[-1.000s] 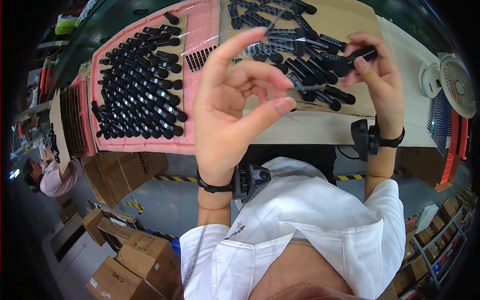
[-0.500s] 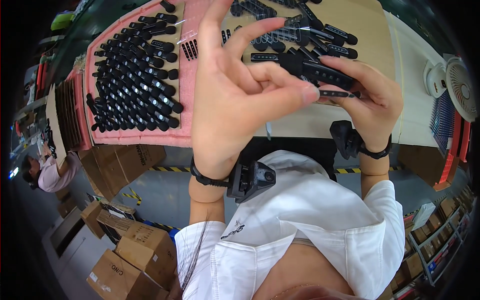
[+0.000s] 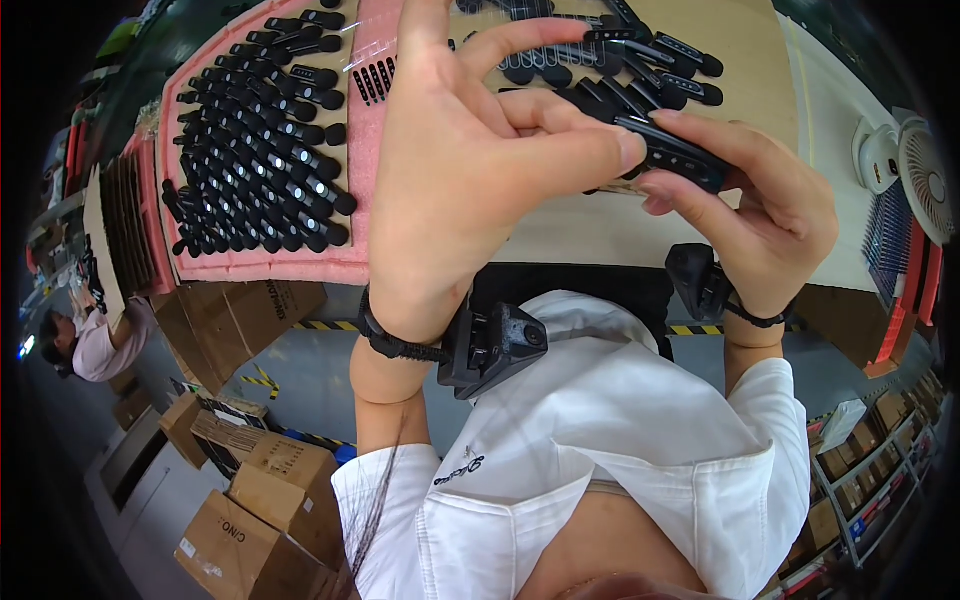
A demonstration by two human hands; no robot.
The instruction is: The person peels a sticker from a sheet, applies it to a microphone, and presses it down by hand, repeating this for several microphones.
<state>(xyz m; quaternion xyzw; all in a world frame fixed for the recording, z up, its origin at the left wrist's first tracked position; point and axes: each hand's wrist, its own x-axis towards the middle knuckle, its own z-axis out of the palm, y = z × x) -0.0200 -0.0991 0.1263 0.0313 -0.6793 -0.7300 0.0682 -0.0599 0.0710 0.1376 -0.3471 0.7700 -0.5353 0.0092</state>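
Head view: I've got a black mic pinched between right hand thumb and fingers, up over the table. Left hand's thumb is against it too, can't tell if those fingers grip.

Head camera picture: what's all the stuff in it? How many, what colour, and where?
Held microphone: one, black, right of centre
Loose strip: one, black, top centre
Microphone rows: dozens, black, upper left
More microphones: many, black, top right of centre
Flat strips: several, black, beside the rows
Foam: pink, under the rows
Table: cream, right
Fan: one, white, right edge
Boxes: several, brown, lower left
Other person: one, pink top, far left
Wrist devices: two, black, one per wrist
Shirt: one, white, bottom centre
Left hand: one, bare, thumb at held microphone
Right hand: one, bare, gripping held microphone
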